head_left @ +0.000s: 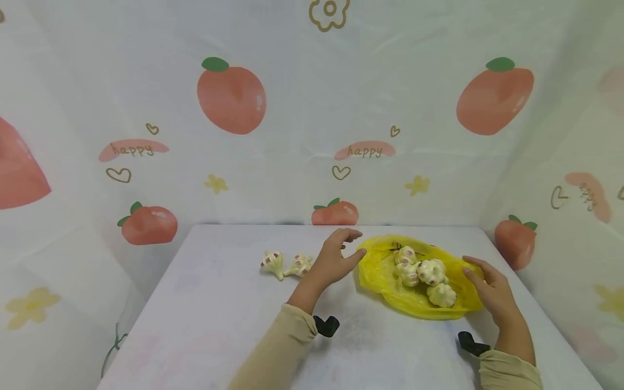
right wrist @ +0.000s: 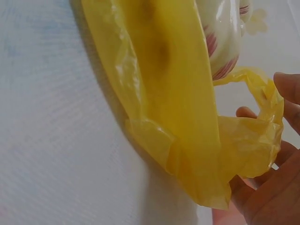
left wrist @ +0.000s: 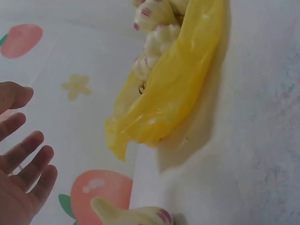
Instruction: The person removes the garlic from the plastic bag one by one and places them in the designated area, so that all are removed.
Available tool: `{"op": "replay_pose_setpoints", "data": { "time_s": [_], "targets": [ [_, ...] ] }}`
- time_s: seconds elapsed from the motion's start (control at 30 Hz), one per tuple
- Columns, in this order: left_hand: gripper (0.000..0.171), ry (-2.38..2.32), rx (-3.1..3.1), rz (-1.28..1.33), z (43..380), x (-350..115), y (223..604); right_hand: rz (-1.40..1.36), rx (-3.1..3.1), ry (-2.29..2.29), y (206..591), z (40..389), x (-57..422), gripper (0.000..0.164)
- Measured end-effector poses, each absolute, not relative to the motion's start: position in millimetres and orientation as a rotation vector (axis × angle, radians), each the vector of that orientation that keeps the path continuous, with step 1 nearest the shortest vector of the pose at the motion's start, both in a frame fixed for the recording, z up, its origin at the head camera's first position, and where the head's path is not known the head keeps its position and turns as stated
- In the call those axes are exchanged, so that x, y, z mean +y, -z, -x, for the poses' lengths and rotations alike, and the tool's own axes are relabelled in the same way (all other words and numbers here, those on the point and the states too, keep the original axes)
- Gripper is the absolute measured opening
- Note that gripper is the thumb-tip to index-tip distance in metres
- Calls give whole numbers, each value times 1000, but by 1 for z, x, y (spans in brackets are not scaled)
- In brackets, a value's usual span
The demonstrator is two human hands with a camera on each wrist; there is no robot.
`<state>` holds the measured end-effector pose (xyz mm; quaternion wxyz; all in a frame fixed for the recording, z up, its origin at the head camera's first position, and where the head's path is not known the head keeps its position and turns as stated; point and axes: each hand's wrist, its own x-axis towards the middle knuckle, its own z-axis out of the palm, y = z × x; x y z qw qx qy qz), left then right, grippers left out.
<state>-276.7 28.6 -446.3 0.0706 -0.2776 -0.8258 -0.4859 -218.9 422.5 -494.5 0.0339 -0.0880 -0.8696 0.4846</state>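
We see a yellow plastic bag (head_left: 377,273) lying spread on the right half of the white table (head_left: 214,330), its mouth gaping upward, with several garlic bulbs (head_left: 431,272) clustered inside; their weight probably keeps the thin film settled. The right hand (head_left: 494,295) holds the bag's right end, thumb in front and fingers curled behind the looped plastic, and we judge that this grip props that side up so the rim does not flop inward. The left hand (head_left: 336,260) is wide, fingers spread and thumb well apart, holding nothing; in the left wrist view we see a gap between it and the bag, near whose left edge it hovers. Two more bulbs lie outside the bag, left of that hand: a left loose bulb (head_left: 273,262) and, just beside it, a right loose bulb (head_left: 300,265) partly hidden by the forearm.
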Motion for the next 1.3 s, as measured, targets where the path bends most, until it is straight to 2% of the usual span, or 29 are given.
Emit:
{"op": "replay_pose_setpoints", "data": {
  "time_s": [0.33, 0.6, 0.83, 1.3],
  "targets": [
    [38, 1397, -2481, 887, 289, 37, 426, 248, -2682, -1490, 494, 219, 422, 63],
    [38, 1328, -2481, 1025, 299, 43, 390, 244, -2667, -1497, 496, 219, 423, 63],
    [37, 1360, -2451, 998, 306, 50, 363, 232, -2667, -1488, 495, 218, 423, 64],
    [38, 1441, -2531, 1020, 293, 85, 409, 228, -2669, -1484, 494, 219, 422, 63]
  ]
}}
